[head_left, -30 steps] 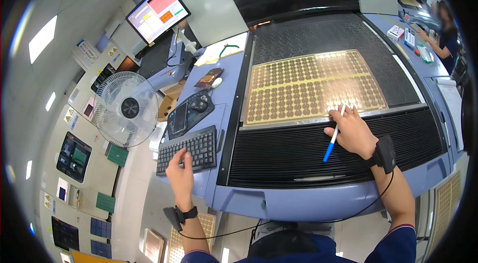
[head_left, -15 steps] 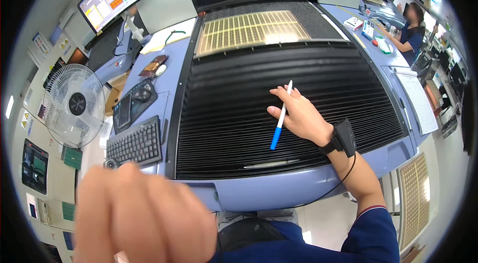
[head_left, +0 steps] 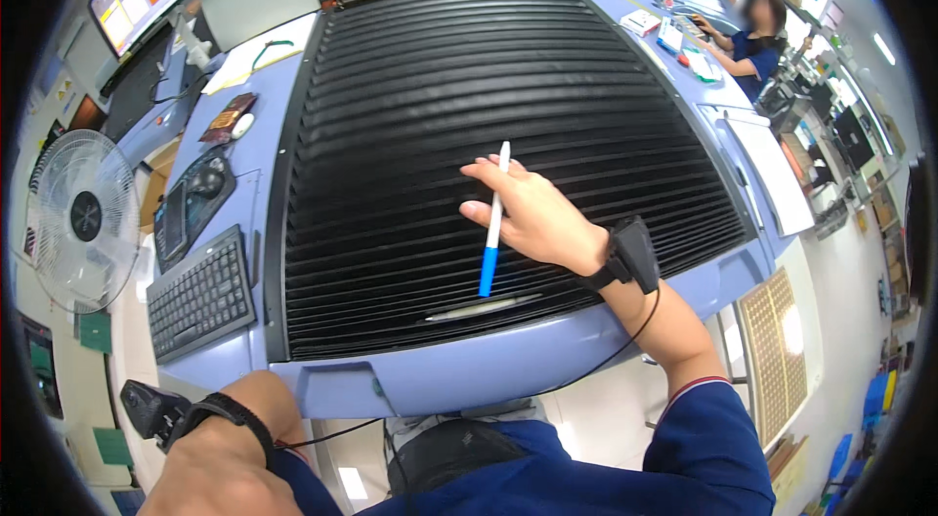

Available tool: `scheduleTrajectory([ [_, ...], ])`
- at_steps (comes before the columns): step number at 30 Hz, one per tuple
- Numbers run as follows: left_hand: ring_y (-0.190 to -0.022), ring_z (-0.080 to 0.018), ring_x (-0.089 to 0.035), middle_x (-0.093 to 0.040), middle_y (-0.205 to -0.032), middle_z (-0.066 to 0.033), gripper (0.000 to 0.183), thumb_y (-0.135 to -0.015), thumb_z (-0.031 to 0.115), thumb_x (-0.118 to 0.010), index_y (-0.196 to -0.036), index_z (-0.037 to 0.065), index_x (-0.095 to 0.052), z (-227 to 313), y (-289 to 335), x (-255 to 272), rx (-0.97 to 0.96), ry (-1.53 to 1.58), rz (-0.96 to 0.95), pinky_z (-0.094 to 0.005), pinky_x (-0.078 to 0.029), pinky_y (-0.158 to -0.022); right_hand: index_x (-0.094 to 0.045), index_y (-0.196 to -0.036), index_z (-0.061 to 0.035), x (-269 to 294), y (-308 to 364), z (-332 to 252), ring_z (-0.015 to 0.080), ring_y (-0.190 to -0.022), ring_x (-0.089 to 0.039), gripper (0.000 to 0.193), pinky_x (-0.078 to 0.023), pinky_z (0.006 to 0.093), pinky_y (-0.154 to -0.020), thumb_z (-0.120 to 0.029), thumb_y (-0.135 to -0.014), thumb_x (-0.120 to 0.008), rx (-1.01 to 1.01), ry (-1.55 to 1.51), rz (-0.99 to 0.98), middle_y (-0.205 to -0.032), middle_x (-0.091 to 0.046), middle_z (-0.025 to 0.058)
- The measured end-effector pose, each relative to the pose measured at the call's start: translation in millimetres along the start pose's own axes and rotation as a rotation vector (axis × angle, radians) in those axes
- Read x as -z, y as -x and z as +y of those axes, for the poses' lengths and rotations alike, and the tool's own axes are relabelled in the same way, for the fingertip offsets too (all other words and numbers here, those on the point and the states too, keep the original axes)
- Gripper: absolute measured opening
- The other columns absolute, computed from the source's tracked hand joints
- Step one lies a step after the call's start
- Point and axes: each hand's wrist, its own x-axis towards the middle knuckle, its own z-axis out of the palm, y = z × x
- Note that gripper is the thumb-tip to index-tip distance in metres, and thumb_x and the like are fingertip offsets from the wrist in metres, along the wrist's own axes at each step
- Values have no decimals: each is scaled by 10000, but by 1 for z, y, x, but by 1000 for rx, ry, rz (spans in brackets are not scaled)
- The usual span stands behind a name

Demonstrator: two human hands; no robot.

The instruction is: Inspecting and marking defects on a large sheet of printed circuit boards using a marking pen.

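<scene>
Your right hand (head_left: 535,213) is over the black ribbed cover (head_left: 440,76), gripping the pen (head_left: 495,213) loosely between its fingers, thumb spread apart from them. The pen slants across the hand — white end away from you, blue end toward you; whether your fingers touch the cover, you cannot tell. Your hands are well apart: the left (head_left: 220,482) is folded back at the lower left, its fingers out of sight, so its grip cannot be told — the keyboard (head_left: 200,293) lies beyond it, near the mouse (head_left: 206,179).
</scene>
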Motion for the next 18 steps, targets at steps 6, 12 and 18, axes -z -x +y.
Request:
scheduleTrajectory([
  [6, -429, -73, -436, -545, -606, -25, 377, -1041, 387, -555, -939, 89, -763, -7, 2, 16, 53, 111, 4, -220, -241, -394, -530, -1317, 12, 4, -1, -13, 492, -1133, -607, 482, -509, 479, -969, -304, -976, -658, -133, -40, -74, -1278, -582, 322],
  [12, -415, -71, -418, -515, -570, -12, 448, -1058, 393, -518, -893, 67, -777, -26, -6, 23, 27, 253, -28, -221, -236, -388, -538, -1311, 4, 0, 5, -4, 492, -1140, -605, 485, -517, 480, -963, -315, -969, -667, -53, 32, -30, -1261, -593, 322],
  [18, -392, -76, -371, -464, -532, -6, 614, -1074, 466, -441, -825, 25, -789, -31, -19, 21, 117, 339, -9, -231, -211, -382, -542, -1307, -7, 3, 1, -7, 447, -1012, -643, 477, -525, 465, -877, -304, -960, -679, -113, -50, -50, -1220, -620, 274],
])
